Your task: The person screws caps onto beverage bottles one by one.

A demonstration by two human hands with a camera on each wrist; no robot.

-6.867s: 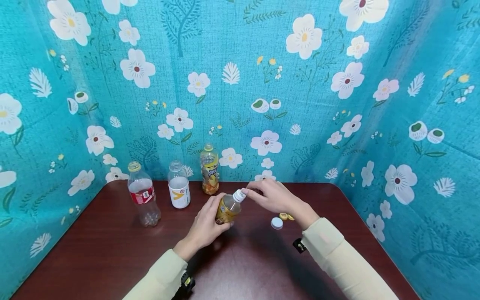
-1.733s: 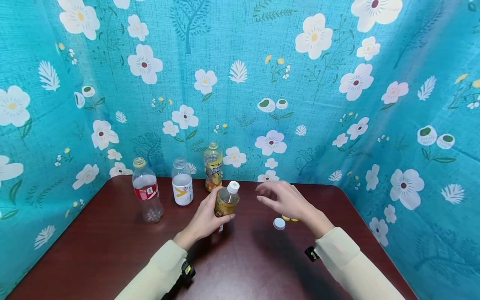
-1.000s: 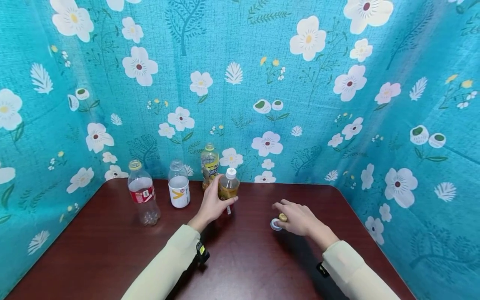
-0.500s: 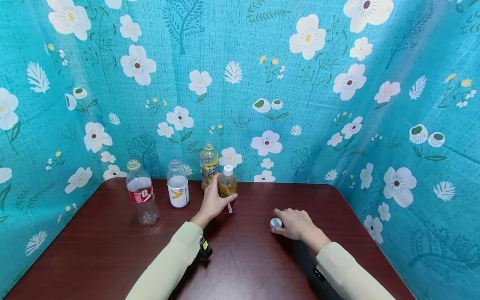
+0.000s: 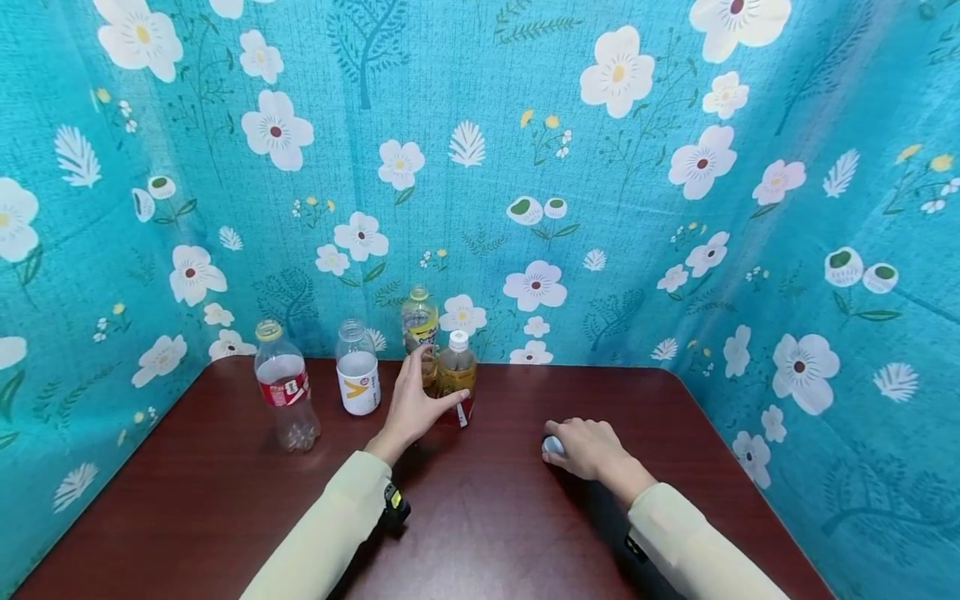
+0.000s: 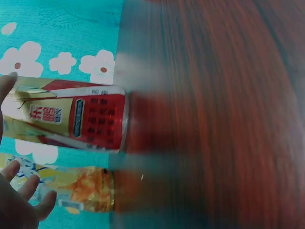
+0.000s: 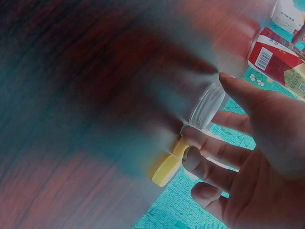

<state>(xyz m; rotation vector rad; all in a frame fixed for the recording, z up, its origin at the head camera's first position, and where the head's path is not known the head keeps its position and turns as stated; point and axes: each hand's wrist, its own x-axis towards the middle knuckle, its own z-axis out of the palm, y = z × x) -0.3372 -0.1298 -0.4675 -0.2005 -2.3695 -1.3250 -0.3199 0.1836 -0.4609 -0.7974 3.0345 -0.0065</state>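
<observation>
A drink bottle [image 5: 457, 371] with a red and yellow label and a white screw cap stands upright on the table. My left hand [image 5: 411, 406] is just left of it, fingers spread and thumb near its side; a gap shows between fingers and bottle in the left wrist view. At right, the fingers and thumb of my right hand [image 5: 588, 450] curl round a wide white bottle cap [image 5: 553, 445] lying on the table. In the right wrist view the wide cap [image 7: 208, 106] lies between thumb and fingers, with yellow caps [image 7: 166, 170] beside the fingertips.
Three uncapped bottles stand upright: one with a red label [image 5: 286, 390] at left, a wide-mouthed one with a white label [image 5: 358, 382], and one with a yellow label [image 5: 419, 329] behind my left hand. A flowered blue cloth [image 5: 480, 225] hangs behind the dark red table [image 5: 480, 517].
The white-capped bottle, tilted and held earlier, now stands farther back, and my left hand has let go of it. My right hand has gone from its white cap down to the wide white cap.
</observation>
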